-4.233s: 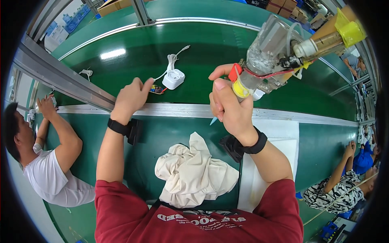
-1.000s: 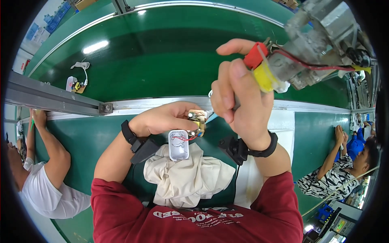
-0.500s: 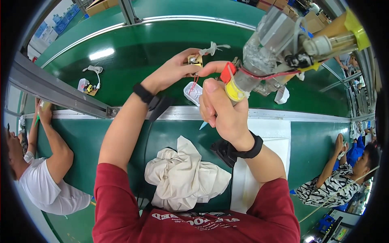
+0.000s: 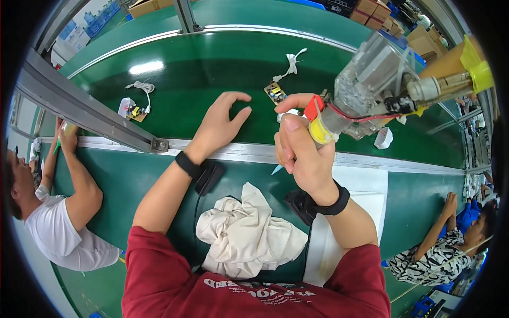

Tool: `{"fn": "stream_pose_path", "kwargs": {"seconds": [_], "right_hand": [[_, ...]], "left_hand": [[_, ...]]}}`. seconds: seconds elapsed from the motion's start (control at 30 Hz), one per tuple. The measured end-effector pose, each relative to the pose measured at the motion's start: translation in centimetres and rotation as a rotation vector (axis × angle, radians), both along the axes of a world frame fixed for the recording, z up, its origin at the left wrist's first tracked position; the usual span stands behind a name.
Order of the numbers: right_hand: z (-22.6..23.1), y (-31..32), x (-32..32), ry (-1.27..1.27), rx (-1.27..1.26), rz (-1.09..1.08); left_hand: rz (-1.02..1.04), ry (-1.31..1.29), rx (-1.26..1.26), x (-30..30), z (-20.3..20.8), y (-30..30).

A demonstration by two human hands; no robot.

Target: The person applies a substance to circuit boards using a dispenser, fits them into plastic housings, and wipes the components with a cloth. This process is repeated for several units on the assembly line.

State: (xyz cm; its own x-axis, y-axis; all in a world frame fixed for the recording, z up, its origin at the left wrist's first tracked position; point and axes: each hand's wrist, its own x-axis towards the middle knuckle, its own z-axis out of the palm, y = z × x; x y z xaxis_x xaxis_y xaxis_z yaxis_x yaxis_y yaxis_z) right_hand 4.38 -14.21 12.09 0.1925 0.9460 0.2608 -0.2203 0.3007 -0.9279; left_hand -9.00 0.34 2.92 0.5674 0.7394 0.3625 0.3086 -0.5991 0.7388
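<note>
My left hand is empty, its thumb and fingers apart, over the green bench near the metal rail. My right hand is wrapped around a dispenser that looks like a glue gun, with a clear, smeared body, a yellow band and a red trigger piece. Below the fist shows its pale blue pointed nozzle. Beyond my hands lies a small circuit board joined to a bundled white cord. A white plastic casing sits beside that board, mostly hidden by my right hand.
Another board with casing and cord lies at left. A white casing sits at right. Cream cloth and white sheets are in front of me. A metal post slants at left. People sit on both sides.
My left hand has let go of the circuit board and drawn back to the left, opening. The board now lies on the bench. My right hand still holds the dispenser.
</note>
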Motion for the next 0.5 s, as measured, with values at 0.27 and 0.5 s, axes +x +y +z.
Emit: {"fn": "stream_pose_path", "kwargs": {"seconds": [0.27,0.5], "right_hand": [[-0.7,0.5,-0.5,-0.025,0.031,-0.017],[-1.1,0.3,-0.1,-0.039,0.045,-0.024]], "left_hand": [[-0.099,-0.127,-0.231,-2.0,-1.7,-1.7],[-0.147,-0.2,-0.261,-1.7,-2.0,-1.9]]}}
